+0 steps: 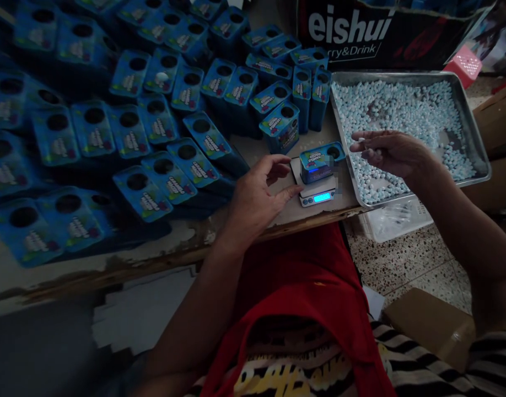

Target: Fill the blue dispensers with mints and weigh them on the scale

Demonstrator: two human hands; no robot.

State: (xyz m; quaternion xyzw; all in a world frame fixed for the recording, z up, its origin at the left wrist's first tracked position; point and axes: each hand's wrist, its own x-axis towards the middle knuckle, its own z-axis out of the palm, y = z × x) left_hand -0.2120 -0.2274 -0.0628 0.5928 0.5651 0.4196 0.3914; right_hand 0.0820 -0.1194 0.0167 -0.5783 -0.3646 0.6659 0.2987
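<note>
Head view, and the whole picture turns on one small blue tin. It sits on a pocket scale at the front edge of the counter, and the scale's display glows blue. The tin lies flat with its long axis running left to right, rising a touch toward the right. The round hole in its lid is at that right end.

The left hand rests on the counter just left of the scale. Its fingers are loosely curled and released, gripping nothing. The thumb tip reaches the scale's near left corner and seems to touch it. The tin lies to the right of this hand and a little beyond it.

The right hand hovers over the metal tray, which is spread with pale blue-and-white pellets. The tray's left rim lies just beside the scale. The fingers are stretched out together and point left, their tips just off the hole end of the tin. Something pale shows at the fingertips, but whether they pinch pellets cannot be told.

Both hands flank the tin closely, and the right fingertips are the nearer to the opening.

Left of all this, a heap of matching blue tins covers the counter, each with a dark hole showing. A printed carton stands behind the tray. A red cloth lies over the lap.
</note>
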